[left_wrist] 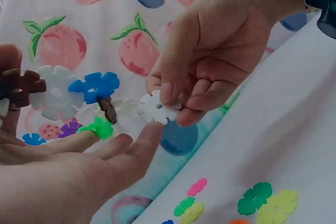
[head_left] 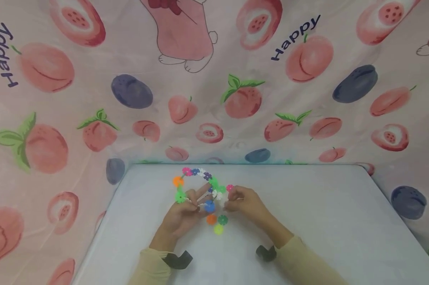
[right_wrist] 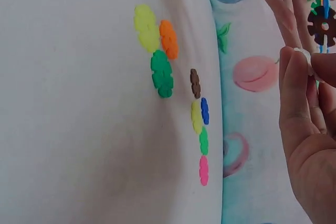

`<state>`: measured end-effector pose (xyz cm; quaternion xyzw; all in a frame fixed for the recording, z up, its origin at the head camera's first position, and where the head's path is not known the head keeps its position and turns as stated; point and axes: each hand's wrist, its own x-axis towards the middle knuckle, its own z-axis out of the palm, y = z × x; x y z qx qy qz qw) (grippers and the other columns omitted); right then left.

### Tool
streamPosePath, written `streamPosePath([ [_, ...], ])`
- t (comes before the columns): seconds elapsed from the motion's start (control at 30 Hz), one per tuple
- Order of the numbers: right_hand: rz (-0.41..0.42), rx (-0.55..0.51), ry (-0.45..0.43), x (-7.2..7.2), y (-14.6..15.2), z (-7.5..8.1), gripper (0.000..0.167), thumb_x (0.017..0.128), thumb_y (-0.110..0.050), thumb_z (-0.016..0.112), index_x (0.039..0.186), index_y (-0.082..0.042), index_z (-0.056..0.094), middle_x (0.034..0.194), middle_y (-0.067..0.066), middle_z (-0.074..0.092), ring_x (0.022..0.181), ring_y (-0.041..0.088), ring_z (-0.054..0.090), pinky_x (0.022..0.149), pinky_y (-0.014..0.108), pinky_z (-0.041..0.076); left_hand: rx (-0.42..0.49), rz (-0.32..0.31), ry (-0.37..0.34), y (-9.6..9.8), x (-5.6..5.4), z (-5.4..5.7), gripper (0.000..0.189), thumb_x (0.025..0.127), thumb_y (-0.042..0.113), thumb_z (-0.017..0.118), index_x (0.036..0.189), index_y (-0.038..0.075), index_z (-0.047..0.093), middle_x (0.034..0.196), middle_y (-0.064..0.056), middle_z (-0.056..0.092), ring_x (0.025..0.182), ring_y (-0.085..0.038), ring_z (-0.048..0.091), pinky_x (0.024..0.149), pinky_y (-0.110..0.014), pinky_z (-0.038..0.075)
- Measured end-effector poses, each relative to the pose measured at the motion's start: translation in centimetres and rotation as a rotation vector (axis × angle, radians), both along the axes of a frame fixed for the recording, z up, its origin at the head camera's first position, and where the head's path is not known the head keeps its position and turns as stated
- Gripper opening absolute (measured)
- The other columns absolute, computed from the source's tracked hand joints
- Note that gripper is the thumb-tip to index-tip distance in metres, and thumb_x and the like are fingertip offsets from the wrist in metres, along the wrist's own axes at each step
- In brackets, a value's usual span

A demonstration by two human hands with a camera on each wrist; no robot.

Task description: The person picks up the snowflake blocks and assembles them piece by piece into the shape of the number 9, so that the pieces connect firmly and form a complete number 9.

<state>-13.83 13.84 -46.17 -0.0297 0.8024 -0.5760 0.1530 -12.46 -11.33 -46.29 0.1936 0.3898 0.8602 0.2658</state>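
Note:
A looped chain of interlocking snowflake discs, with an orange disc (head_left: 178, 181) and a bright green disc (head_left: 180, 197) on its left side, hangs about my left hand (head_left: 180, 219). The left hand holds the chain, its fingers spread beneath. Brown, white and blue discs (left_wrist: 94, 86) run across the left wrist view near the left thumb. My right hand (head_left: 249, 204) pinches a white snowflake disc (left_wrist: 157, 107) between thumb and fingers. A left fingertip lies at this disc's lower edge. Whether the white disc joins the chain, I cannot tell.
On the white table (head_left: 325, 221) lie loose discs: orange (head_left: 211, 219), dark green (head_left: 223, 220) and yellow (head_left: 218, 229) nearest me. Farther back are brown (right_wrist: 195, 83), blue (right_wrist: 205, 111) and pink (right_wrist: 203, 170) ones. A fruit-printed cloth (head_left: 214, 95) rises behind the table.

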Motion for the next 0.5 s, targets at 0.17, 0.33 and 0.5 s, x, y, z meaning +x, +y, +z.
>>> streamPosePath([
  [0.17,0.000,-0.081,-0.002,0.56,-0.27,0.24,0.018,0.088,-0.016,0.077,0.095,-0.008,0.062,0.094,0.010,0.069,0.089,0.024,0.075,0.083,0.038,0.062,0.063,0.012,-0.011,0.06,0.01,-0.08,0.042,0.093,-0.005,0.035,0.086,0.019,0.068,0.172,-0.019,0.000,0.154,-0.048,0.012,0.119,-0.051,0.028],
  [0.33,0.037,-0.132,0.038,0.77,-0.28,0.68,0.015,0.090,-0.012,0.074,0.095,-0.005,0.062,0.088,0.011,0.073,0.091,0.034,0.075,0.084,0.047,0.062,0.043,0.037,0.019,0.37,-0.10,-0.06,0.042,0.093,-0.004,0.034,0.086,0.019,0.068,0.172,-0.017,0.003,0.153,-0.052,0.010,0.118,-0.052,0.030],
  [0.5,0.034,-0.113,0.082,0.93,-0.44,0.92,0.017,0.091,-0.016,0.075,0.095,-0.005,0.063,0.091,0.010,0.076,0.087,0.027,0.076,0.082,0.047,0.062,0.029,0.034,0.043,0.59,-0.04,0.11,0.042,0.093,-0.003,0.032,0.087,0.019,0.067,0.172,-0.017,0.003,0.154,-0.056,-0.004,0.120,-0.055,0.027],
])
